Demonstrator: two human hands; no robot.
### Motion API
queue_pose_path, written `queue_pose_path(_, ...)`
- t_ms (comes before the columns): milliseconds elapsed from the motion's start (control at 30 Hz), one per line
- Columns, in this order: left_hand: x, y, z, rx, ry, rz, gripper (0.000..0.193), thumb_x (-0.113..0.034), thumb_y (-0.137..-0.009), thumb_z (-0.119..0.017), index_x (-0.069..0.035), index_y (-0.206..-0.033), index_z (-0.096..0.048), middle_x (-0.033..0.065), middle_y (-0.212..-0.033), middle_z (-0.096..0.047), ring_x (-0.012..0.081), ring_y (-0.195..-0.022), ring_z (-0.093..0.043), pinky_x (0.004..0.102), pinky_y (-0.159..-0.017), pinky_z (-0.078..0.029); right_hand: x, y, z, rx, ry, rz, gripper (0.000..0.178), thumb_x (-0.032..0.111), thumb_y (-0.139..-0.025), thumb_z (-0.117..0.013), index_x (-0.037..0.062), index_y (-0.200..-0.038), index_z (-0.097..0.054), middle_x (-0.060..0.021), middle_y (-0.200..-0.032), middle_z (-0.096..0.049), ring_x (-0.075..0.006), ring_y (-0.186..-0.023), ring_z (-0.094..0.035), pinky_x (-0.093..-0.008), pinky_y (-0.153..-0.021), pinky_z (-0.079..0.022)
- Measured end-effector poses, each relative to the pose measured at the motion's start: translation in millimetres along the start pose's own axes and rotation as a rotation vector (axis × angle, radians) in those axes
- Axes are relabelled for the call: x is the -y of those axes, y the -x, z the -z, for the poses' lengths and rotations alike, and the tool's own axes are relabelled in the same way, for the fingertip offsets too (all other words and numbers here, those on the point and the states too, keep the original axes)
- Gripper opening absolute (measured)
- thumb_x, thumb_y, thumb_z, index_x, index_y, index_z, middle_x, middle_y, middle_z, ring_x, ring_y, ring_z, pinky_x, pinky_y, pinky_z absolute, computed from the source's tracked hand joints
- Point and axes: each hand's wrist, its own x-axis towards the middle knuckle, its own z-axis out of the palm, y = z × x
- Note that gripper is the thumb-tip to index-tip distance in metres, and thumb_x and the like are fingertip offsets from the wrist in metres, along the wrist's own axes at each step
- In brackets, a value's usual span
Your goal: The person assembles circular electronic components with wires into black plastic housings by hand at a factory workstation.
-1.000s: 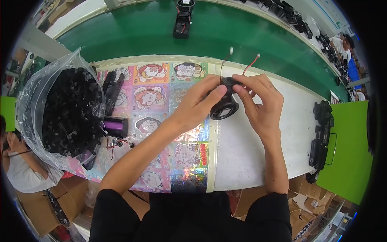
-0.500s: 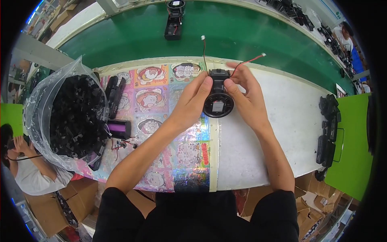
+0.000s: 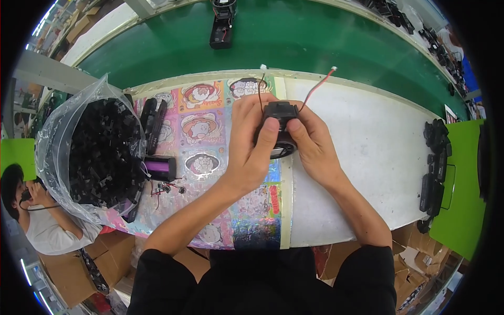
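Head view: one black device, boxy far end, rounded near end; held between two hands over the border of patterned sheet and white tabletop, apparently lifted.
Left hand: clamped on the device's left side, thumb on its upper face.
Right hand: clamped on the right side, thumb likewise on top.
Dark lead: one, rising by the far left corner; white plug unconnected.
Red lead: one, slanting far and right; white plug unconnected.
Wire hazard: fingers sit close to both leads; a shifted grip could pinch one or strain its root.
Thumb hazard: uneven pressure could tilt the smooth-looking shell and let it slip to the table.
Circuit pieces: small, wired, left on the sheet; a leftward sweep of the forearm could snag them.
Purple cylinder: in a black case, far of the circuit pieces.
Clear bag: left, heaped with black parts; a knock might spill some, its mouth seeming open.
Green surface: far side, bearing a similar unit.
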Motion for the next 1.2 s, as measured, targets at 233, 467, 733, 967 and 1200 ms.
queue_pose_path(233,3.6,0.7,-1.7,-0.007,0.244,0.215,0.028,-0.024,-0.095,-0.049,0.003,-0.096,-0.057,0.0088,-0.097,-0.051,0.0203,-0.096,-0.043,0.0292,-0.087,-0.034,-16.3,2.4,-0.9,0.005,-0.222,-0.05,0.031,0.025,-0.098,-0.048,-0.0006,-0.115,-0.046,-0.0068,-0.103,-0.057,-0.0093,-0.093,-0.055,-0.0235,-0.081,-0.046)
queue_pose_path(467,7.9,-1.8,0.9,0.026,0.219,0.174,0.029,-0.024,-0.096,-0.048,0.003,-0.097,-0.059,0.0076,-0.094,-0.05,0.0183,-0.093,-0.044,0.028,-0.084,-0.034,-12.2,5.0,-8.5,-0.079,-0.126,-0.001,0.03,0.027,-0.098,-0.049,0.0012,-0.113,-0.046,-0.0069,-0.104,-0.055,-0.0088,-0.092,-0.054,-0.023,-0.079,-0.045)
queue_pose_path(733,9.7,-4.4,3.6,0.08,0.292,0.269,0.034,-0.027,-0.098,-0.044,0.003,-0.096,-0.059,0.0057,-0.092,-0.048,0.0159,-0.091,-0.045,0.0261,-0.083,-0.034,-10.4,5.6,-1.6,-0.109,-0.254,-0.151,0.028,0.029,-0.096,-0.052,0.0032,-0.107,-0.048,-0.0035,-0.096,-0.057,-0.0077,-0.084,-0.055,-0.02,-0.069,-0.045)
queue_pose_path(967,8.0,-7.0,3.5,-0.03,0.603,0.539,0.041,-0.034,-0.098,-0.044,0.003,-0.099,-0.063,0.0082,-0.094,-0.062,0.0119,-0.081,-0.06,0.0229,-0.07,-0.047,-4.4,-0.7,5.4,-0.123,-0.058,-0.102,0.039,0.024,-0.087,-0.066,0.0044,-0.114,-0.046,-0.0036,-0.096,-0.059,-0.0105,-0.088,-0.056,-0.0228,-0.069,-0.048)
queue_pose_path(1200,6.6,-15.6,0.4,-0.067,0.797,0.479,0.047,-0.033,-0.099,-0.038,-0.005,-0.137,-0.037,0.0106,-0.125,-0.052,0.0197,-0.111,-0.053,0.036,-0.097,-0.042,-13.4,2.7,3.0,-0.086,0.719,0.3,0.094,0.016,-0.057,-0.085,0.0098,-0.135,-0.032,-0.0151,-0.13,-0.045,-0.0282,-0.114,-0.049,-0.0372,-0.082,-0.049)
